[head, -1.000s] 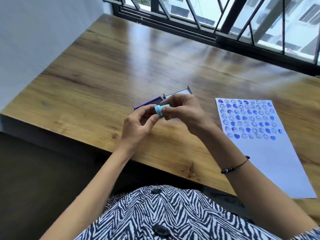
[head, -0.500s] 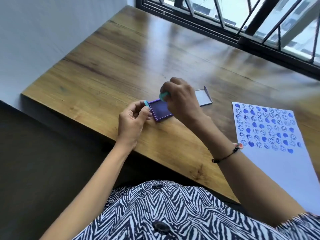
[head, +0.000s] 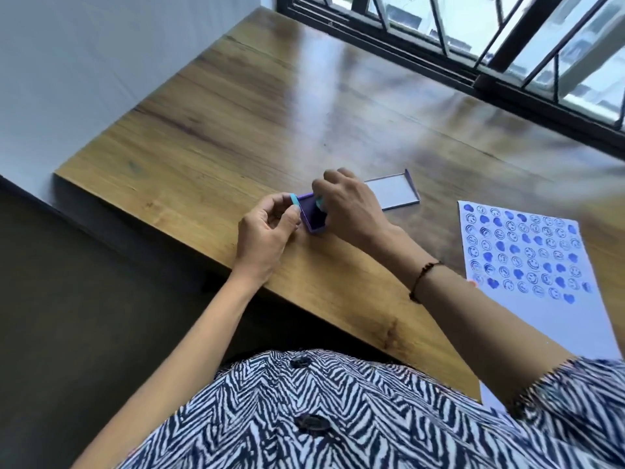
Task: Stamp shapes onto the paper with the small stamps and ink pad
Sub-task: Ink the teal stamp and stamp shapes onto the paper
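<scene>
A small purple ink pad lies open on the wooden table near its front edge. My right hand pinches a small teal stamp and presses it down onto the pad's inked face. Just left of the pad, my left hand holds a teal stamp cap between thumb and fingers. At the right lies the white paper, its upper part covered with rows of blue hearts and smiley faces.
The ink pad's lid lies open on the table behind my right hand. A black window grille runs along the table's far edge. A white wall borders the left side.
One second ago both hands held the teal stamp together above the table. They have come apart: the left hand keeps the cap, and the right hand has brought the stamp down onto the ink pad.
</scene>
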